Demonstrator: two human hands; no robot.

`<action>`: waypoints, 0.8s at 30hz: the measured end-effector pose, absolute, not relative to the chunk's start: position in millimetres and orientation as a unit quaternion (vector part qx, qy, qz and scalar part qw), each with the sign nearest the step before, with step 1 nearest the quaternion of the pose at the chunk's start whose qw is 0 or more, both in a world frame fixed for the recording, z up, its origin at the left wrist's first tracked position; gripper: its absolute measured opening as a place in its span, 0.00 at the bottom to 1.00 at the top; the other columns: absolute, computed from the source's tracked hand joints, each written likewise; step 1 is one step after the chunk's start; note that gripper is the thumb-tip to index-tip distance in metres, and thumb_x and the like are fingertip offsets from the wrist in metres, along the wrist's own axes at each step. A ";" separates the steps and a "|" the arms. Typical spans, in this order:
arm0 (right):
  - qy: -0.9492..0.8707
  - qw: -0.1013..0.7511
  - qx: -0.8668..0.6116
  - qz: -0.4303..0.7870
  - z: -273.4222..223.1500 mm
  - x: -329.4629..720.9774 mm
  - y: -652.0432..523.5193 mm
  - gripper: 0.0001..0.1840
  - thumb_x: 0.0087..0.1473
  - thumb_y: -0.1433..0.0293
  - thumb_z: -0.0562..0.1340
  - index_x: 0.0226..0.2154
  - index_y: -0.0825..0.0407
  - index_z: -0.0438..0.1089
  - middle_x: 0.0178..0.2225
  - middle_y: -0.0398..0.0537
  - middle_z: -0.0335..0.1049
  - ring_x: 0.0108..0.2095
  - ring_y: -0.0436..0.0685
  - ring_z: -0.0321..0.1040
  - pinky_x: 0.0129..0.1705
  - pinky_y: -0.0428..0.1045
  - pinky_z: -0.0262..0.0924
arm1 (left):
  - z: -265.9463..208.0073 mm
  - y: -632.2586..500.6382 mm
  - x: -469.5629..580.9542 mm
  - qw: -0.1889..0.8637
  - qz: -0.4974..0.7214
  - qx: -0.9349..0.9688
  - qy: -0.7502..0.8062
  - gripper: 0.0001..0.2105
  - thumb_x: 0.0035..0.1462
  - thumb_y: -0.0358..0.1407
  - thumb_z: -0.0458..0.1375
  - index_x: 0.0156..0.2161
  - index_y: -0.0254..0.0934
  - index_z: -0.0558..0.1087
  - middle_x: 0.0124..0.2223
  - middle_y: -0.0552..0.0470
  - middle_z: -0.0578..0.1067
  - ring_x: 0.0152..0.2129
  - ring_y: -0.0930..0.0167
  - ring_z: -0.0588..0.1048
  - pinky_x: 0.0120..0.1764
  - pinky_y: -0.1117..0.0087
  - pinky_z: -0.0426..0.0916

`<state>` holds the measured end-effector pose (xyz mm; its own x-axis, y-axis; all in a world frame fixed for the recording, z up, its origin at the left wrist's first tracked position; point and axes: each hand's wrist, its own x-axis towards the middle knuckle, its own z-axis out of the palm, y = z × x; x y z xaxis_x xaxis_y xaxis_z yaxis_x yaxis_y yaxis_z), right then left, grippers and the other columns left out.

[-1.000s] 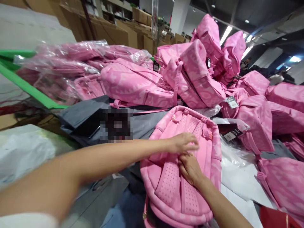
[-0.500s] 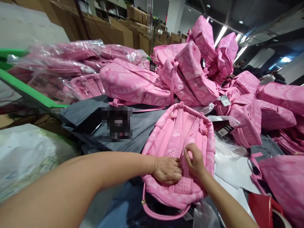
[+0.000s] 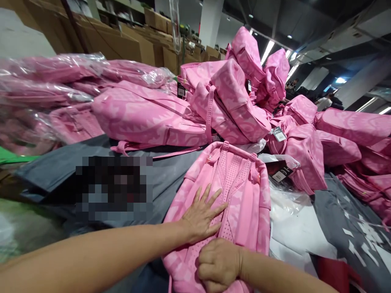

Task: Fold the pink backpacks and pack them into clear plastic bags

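Note:
A pink patterned backpack (image 3: 255,215) lies in front of me with its padded back panel and shoulder straps facing up. My left hand (image 3: 202,216) rests flat on the left and middle of that panel, fingers spread. Just below it, my right hand (image 3: 218,262) is closed in a fist against the lower part of the backpack. Whatever is inside its curled fingers is hidden. The bottom of the backpack runs out of view at the lower edge.
More pink backpacks (image 3: 241,97) are heaped behind and to the right. Plastic-wrapped ones (image 3: 51,69) are stacked at left. A black tag (image 3: 279,173), clear plastic (image 3: 288,199) and a red object (image 3: 331,272) lie at right. Dark grey fabric (image 3: 171,175) covers the surface.
My left hand has opened from curled fingers to a flat spread. My right hand has moved down and left and closed into a fist. The backpack sits lower in view.

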<state>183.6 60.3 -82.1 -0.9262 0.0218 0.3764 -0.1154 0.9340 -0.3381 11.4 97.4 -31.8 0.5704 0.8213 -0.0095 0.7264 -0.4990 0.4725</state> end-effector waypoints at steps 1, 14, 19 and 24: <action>-0.965 0.199 0.010 0.173 -86.1 183.2 58.6 0.06 0.51 0.63 0.59 0.32 0.46 0.62 0.26 0.40 0.69 0.26 0.51 0.65 0.30 0.48 0.60 | -30.0 97.0 11.4 0.222 0.108 0.857 0.451 0.32 0.62 0.51 0.58 0.69 0.56 0.58 0.76 0.47 0.43 0.71 0.40 0.34 0.65 0.30 0.33; -0.825 0.169 -0.539 0.012 -3.6 231.7 111.9 0.24 0.67 0.71 0.51 0.63 0.46 0.64 0.59 0.53 0.69 0.58 0.61 0.66 0.62 0.61 0.59 | -14.8 30.3 -2.6 0.264 0.024 0.869 0.418 0.42 0.58 0.64 0.54 0.72 0.53 0.51 0.75 0.41 0.46 0.68 0.33 0.47 0.61 0.26 0.47; -0.745 0.130 -0.654 0.022 -31.5 228.1 145.4 0.32 0.67 0.67 0.52 0.70 0.59 0.52 0.72 0.62 0.43 0.72 0.68 0.41 0.71 0.69 0.39 | 32.3 101.1 21.5 0.129 0.056 0.896 0.422 0.39 0.62 0.59 0.52 0.70 0.38 0.59 0.57 0.32 0.74 0.51 0.43 0.72 0.56 0.34 0.58; -0.756 0.161 -0.632 0.055 -29.6 246.1 154.9 0.26 0.66 0.66 0.56 0.64 0.50 0.64 0.65 0.57 0.62 0.63 0.65 0.63 0.64 0.61 0.59 | -3.5 159.3 55.5 0.078 0.150 0.867 0.468 0.36 0.63 0.58 0.54 0.71 0.44 0.58 0.73 0.39 0.54 0.69 0.41 0.48 0.65 0.33 0.37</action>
<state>246.1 154.9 -29.6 -0.1505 0.9731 0.1747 0.9378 0.1964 -0.2862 55.5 159.3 -3.5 0.5164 0.8356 0.1871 0.7887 -0.5493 0.2762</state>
